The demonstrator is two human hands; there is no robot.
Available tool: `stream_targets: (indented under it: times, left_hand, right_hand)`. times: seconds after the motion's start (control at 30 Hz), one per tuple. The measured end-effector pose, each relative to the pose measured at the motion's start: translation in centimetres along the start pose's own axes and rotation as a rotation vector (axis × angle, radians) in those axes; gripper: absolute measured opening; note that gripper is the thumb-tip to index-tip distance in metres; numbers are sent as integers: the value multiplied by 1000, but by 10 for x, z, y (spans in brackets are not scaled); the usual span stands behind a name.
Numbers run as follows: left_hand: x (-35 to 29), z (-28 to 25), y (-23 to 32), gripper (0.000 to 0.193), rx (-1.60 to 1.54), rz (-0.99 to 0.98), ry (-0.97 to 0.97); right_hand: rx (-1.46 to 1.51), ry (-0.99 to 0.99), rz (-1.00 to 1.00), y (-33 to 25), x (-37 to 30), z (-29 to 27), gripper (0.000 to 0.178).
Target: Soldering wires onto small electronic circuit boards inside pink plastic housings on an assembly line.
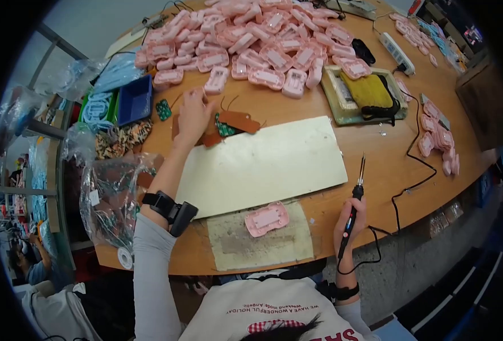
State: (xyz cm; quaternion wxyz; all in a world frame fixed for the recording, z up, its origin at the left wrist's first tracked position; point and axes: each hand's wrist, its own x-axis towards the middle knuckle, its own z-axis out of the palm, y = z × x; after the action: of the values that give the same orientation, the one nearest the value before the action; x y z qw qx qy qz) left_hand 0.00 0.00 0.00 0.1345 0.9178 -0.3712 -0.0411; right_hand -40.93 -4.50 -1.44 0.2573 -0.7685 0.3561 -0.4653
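Wood grain shows across the round-edged bench [388, 165], most of it overlaid by a pale, matte cream sheet [263, 165] and, nearer the person, a worn square of stained cardboard [229, 244]. On that cardboard lies one glossy pink plastic shell [267, 219], rounded at the corners with a lighter rectangular panel in its middle. The right hand [351, 219] is wrapped around the black handle of a soldering iron [355, 196], its thin metal tip standing up over the bench and its black cord [416, 170] looping away to the right. The left hand [193, 116] reaches far forward, fingers spread flat over a small heap of brown leathery tabs [237, 120] and a green circuit board [224, 127]; whether it pinches one is hard to say from here. Behind it rises a big mound of identical pink shells [251, 40]. A blue tray [135, 99] sits to the left, and a yellow sponge [368, 91] rests in a shallow stand to the right.
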Motion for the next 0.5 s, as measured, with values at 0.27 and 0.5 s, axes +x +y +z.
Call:
stream_targets:
  times: [0.27,0.5]
  left_hand:
    - [-190,-53,37,41,-530,648,11]
    - [-285,-27,23,53,24,682,-291]
  right_hand:
    - [19,-66,-26,8,0,1,3]
    - [27,-94,32,8,-4,4,3]
